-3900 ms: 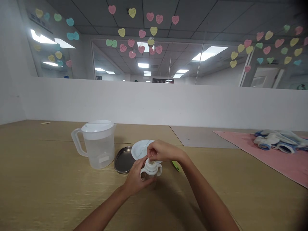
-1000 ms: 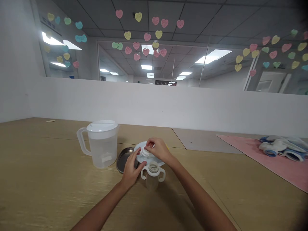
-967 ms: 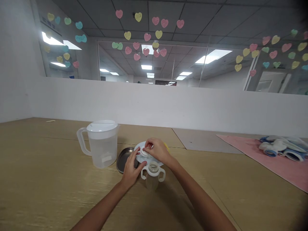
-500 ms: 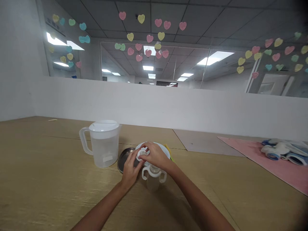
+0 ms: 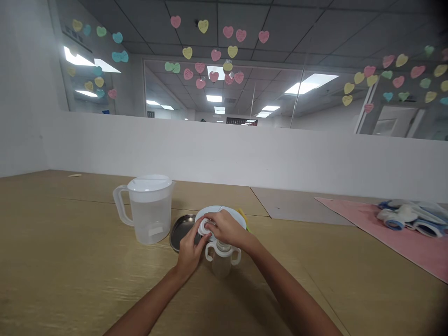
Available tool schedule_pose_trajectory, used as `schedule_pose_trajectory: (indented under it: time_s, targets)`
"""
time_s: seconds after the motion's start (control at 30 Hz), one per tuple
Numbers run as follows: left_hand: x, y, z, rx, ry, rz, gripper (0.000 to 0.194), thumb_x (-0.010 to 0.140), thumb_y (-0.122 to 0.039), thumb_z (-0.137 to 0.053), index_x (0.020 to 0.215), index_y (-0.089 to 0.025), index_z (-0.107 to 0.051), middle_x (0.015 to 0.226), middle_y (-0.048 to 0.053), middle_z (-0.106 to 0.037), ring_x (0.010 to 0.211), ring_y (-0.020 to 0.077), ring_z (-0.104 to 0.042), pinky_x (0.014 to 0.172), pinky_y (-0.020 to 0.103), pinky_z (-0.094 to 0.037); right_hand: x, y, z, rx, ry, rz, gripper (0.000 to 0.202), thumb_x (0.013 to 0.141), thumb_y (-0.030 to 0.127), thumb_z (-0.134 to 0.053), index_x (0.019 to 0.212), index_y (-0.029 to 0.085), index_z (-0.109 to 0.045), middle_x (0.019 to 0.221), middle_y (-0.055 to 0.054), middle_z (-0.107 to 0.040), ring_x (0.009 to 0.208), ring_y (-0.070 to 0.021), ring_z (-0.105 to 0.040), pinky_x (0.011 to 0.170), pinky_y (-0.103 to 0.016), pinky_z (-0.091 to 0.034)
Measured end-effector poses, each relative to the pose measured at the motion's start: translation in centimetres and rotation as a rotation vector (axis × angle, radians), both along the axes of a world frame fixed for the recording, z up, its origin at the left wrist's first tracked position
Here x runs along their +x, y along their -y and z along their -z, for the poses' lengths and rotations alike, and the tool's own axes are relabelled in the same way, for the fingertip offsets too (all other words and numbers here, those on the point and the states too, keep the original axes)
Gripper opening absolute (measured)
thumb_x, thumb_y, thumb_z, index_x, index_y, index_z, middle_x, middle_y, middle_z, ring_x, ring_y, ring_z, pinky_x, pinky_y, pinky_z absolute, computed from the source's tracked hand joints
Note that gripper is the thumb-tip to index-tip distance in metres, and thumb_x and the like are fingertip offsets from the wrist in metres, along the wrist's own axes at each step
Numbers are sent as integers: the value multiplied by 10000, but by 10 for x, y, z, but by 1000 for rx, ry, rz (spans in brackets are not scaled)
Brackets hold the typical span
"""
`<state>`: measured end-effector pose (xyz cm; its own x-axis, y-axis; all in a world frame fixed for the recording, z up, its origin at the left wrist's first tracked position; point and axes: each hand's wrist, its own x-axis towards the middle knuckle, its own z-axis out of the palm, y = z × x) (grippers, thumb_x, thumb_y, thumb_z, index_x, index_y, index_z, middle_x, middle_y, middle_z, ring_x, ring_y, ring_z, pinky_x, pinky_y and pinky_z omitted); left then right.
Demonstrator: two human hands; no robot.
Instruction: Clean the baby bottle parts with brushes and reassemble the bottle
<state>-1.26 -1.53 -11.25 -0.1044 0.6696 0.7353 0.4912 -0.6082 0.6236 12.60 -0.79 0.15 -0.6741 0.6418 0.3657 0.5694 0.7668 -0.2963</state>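
Observation:
Both hands meet at a small white baby bottle collar (image 5: pixel 203 227) with something clear in its middle, perhaps a teat. My left hand (image 5: pixel 189 251) grips its rim from the left. From the right, the fingers of my right hand (image 5: pixel 226 227) are closed at its middle and far side. Just below the right wrist stands an uncapped baby bottle (image 5: pixel 221 267), clear, upright on the table, with two white handles. A white plate (image 5: pixel 213 209) lies behind the hands, partly covered by them. To its left is a round steel dish (image 5: pixel 179 229), partly behind my left fingers.
A lidded clear plastic pitcher (image 5: pixel 150 214) stands left of the dish, handle to the left. Something yellow and green (image 5: pixel 242 215) shows at the plate's right edge. Farther right, a pink mat (image 5: pixel 371 233) carries a white and blue bundle (image 5: pixel 402 217). A white wall (image 5: pixel 231 154) bounds the table behind.
The collar has tilted between my hands, showing more of its side. My right fingers have shifted slightly on it. The bottle, plate and pitcher stay in place.

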Motion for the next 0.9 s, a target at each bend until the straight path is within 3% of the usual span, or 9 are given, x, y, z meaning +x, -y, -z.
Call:
schedule_pose_trajectory:
  time_s: [0.43,0.63,0.9]
  targets:
    - [1,3,-3,-67,-7,23,467,821,-390,-519,1246,-200,-482,1139,67,-634,1003,191,-608,852,280,-471,7,-4,-1,32,10,-32,266,762,74,-418,845,172,-651,654,0,-598,555,-94,-413,542,-204,-257]
    - [0,1,-2,-57,-26,17,471,818,-398,-524,1244,-203,-485,1123,64,-639,1019,196,-601,877,288,-460,14,-12,-5,-91,-9,-108,318,797,113,-428,1003,186,-659,793,-13,-666,635,-102,-505,600,-199,-334]
    - [-4,-2,-4,-30,-25,17,468,822,-395,-515,1246,-201,-477,1189,70,-602,1074,201,-571,925,314,-439,22,-26,-2,-399,-155,-252,305,837,201,-448,1091,190,-617,1013,-37,-659,866,-147,-580,749,-246,-443]
